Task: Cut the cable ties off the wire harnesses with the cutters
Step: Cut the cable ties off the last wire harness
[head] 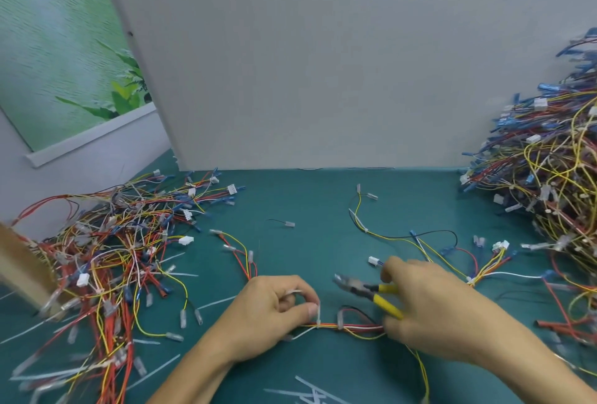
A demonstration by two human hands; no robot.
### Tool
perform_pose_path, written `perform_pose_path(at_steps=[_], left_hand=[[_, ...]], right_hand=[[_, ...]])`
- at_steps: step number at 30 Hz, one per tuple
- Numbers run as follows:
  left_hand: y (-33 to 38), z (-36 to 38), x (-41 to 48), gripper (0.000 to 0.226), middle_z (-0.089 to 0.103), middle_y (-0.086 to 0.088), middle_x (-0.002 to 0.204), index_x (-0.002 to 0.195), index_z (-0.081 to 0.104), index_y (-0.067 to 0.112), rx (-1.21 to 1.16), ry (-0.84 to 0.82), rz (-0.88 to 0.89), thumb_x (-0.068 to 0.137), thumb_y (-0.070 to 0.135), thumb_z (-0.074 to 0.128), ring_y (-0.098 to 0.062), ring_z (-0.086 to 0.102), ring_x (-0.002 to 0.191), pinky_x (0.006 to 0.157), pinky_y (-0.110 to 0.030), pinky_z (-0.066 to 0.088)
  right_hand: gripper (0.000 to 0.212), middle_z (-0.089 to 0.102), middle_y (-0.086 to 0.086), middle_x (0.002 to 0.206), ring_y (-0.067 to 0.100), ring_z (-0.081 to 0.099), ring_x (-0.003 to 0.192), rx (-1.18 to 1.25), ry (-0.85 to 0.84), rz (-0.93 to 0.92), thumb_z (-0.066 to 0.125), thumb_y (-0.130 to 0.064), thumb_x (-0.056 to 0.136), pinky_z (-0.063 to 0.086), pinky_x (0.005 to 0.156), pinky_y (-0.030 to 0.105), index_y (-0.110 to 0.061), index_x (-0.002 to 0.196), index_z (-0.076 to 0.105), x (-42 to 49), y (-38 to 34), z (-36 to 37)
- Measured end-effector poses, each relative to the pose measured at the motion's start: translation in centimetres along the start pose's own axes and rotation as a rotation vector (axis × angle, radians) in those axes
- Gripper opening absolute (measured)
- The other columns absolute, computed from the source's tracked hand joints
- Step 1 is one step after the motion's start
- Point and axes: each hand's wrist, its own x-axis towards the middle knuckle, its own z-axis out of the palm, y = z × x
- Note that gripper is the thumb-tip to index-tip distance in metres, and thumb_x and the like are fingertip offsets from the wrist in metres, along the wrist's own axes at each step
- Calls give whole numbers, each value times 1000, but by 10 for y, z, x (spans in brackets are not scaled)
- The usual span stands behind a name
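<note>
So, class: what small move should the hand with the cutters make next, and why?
Probably bring the cutters down to the cable tie. The left hand pinches it on the wire harness, and the right hand holds the cutters apart from it.

I look down at a table covered in a dark teal mat [307, 203]. Straight ahead a plain grey panel [323, 64] stands upright at its far edge and fills most of my view. To my left, behind the panel, a pale wall [97, 174] carries a hanging picture [58, 48] of green leaves, with a white rail [93, 135] along its bottom. The light is soft and even.
</note>
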Motion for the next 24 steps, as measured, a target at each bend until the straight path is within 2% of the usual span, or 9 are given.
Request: perform_pose_path(at_steps=[2, 4, 7, 11, 14, 17, 21, 24], left_hand=[[1, -2, -2, 15, 26, 8, 53, 89, 67, 33, 35, -50, 33, 75, 31, 70, -9, 24, 52, 51, -19, 29], [2, -5, -3, 22, 25, 9, 56, 93, 66, 33, 22, -101, 30, 71, 29, 72, -9, 25, 53, 51, -18, 25], [2, -3, -1, 12, 27, 9, 54, 87, 68, 30, 9, -86, 2, 76, 34, 72, -10, 29, 53, 54, -21, 32], [1, 1, 1, 10, 38, -3, 58, 80, 67, 27, -19, -53, -34, 81, 37, 64, -15, 33, 56, 53, -24, 46], [3, -2, 0, 9, 29, 8, 54, 85, 66, 31, 30, -50, 6, 79, 37, 66, -10, 28, 53, 53, -21, 35], [5, -5, -2, 13, 26, 9, 53, 88, 67, 33, 36, -89, 19, 76, 31, 73, -8, 25, 52, 51, -19, 26], [6, -3, -1, 6, 25, 9, 51, 81, 69, 29, 21, -82, -3, 83, 24, 71, -11, 26, 52, 53, -17, 34], [7, -1, 0, 9, 26, 9, 50, 79, 66, 28, 39, -67, -9, 86, 23, 68, -9, 25, 50, 51, -17, 33]], right_hand=[[27, 54, -2, 92, 26, 51, 84, -182, 40, 5, 49, -47, 83, 40, 66, 32, -26, 100, 49, -3, -2, 1], [22, 48, -3, 80, 28, 47, 78, -257, 44, -7, 49, -41, 82, 36, 62, 31, -24, 95, 52, -6, -4, -1], [17, 37, -3, 71, 30, 44, 74, -345, 18, -68, 49, -33, 79, 31, 55, 31, -21, 91, 52, -8, -7, -3], [14, 41, 1, 78, 32, 42, 75, -392, 9, -145, 48, -34, 80, 20, 48, 29, -21, 85, 46, -10, -12, -1], [15, 43, 2, 84, 33, 41, 76, -386, 1, -182, 49, -38, 81, 19, 49, 27, -23, 85, 47, -10, -16, 2], [14, 41, 2, 84, 33, 41, 75, -384, 3, -193, 49, -37, 81, 17, 48, 26, -24, 85, 47, -9, -17, 5], [15, 41, 3, 82, 34, 41, 75, -398, 27, -197, 49, -37, 81, 16, 48, 27, -22, 84, 45, -7, -15, 7], [16, 43, 2, 81, 34, 41, 74, -400, 49, -196, 48, -37, 81, 16, 48, 27, -22, 85, 47, -5, -16, 10]])
